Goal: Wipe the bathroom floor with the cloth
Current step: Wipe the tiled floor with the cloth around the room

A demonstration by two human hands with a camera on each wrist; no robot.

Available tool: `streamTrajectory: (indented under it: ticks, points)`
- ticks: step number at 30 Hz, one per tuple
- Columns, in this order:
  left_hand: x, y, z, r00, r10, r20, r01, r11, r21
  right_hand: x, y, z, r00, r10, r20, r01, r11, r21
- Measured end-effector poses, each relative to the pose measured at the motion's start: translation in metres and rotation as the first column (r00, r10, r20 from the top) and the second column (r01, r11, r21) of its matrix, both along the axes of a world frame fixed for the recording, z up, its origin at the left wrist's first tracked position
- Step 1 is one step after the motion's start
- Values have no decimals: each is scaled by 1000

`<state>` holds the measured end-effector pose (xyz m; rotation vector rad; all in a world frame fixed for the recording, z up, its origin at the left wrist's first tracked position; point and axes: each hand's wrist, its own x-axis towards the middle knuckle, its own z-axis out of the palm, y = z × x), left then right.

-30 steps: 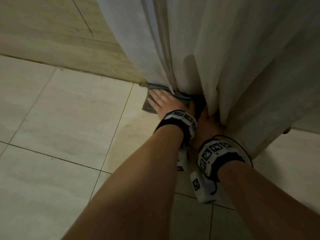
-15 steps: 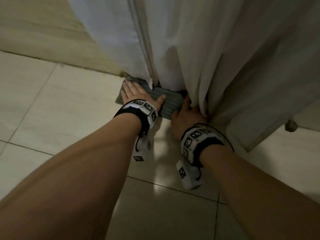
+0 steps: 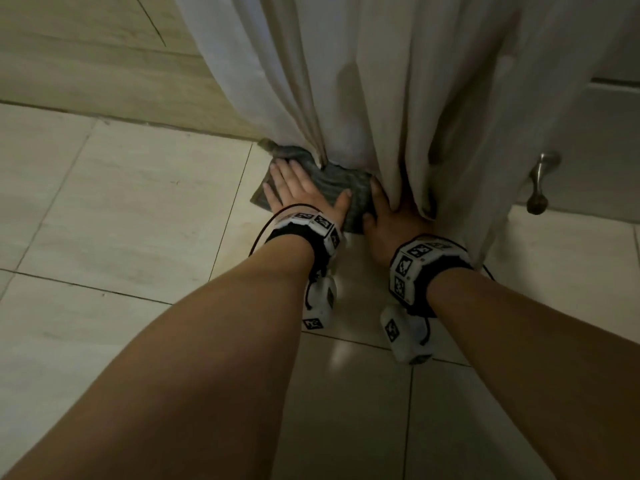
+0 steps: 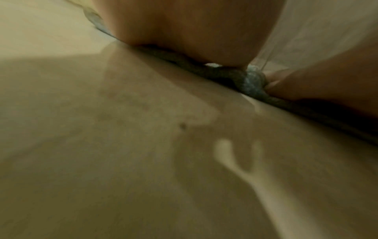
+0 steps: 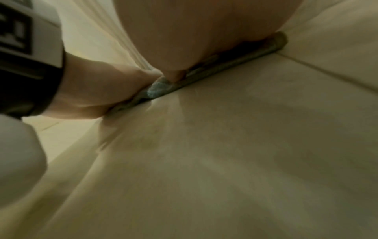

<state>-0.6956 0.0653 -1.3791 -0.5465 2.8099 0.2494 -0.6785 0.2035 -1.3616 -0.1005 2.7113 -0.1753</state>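
Note:
A grey ribbed cloth (image 3: 337, 187) lies flat on the pale tiled floor (image 3: 138, 216), its far edge tucked under a white curtain. My left hand (image 3: 299, 192) presses flat on the cloth's left half with straight, spread fingers. My right hand (image 3: 391, 220) rests on the cloth's right edge. Its forefinger and thumb lie straight, and the curtain hides the other fingers. In the left wrist view the bunched cloth (image 4: 251, 82) sits between my palm and the right hand (image 4: 319, 80). In the right wrist view the cloth (image 5: 159, 89) shows as a thin strip under my palm, with the left hand (image 5: 98, 93) beside it.
The white curtain (image 3: 381, 81) hangs down to the floor right behind both hands. A beige tiled wall base (image 3: 86, 71) runs along the back left. A metal knob (image 3: 540, 181) sticks out low on a white panel at the right. Bare tiles spread to the left and in front.
Both hands have slid the cloth along the foot of the curtain. My right hand has come out from behind the left wrist and now lies beside the left hand. More cloth shows.

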Motion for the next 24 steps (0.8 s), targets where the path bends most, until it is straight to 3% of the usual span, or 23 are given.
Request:
streamTrajectory:
  ticks: [3,8,14,21,24]
  points:
    - [33,-1,-2,998,50,-30,-50,999,0,30,-4,0,999,-29,35,29,999,22]
    - [91,-2,-4,994,107,-19,-107,994,4,104,-4,-20,989,-19,-150,17,1000,-15]
    - [185,12,-7,984,174,-45,-176,984,-37,185,-2,-29,977,-73,-198,57,995,-87]
    - [191,14,-9,983,170,-63,-173,984,-36,198,-6,-32,980,-84,-182,67,993,-98]
    - [178,16,-3,978,209,16,-208,977,-39,181,-11,-33,972,-128,-195,112,990,-91]
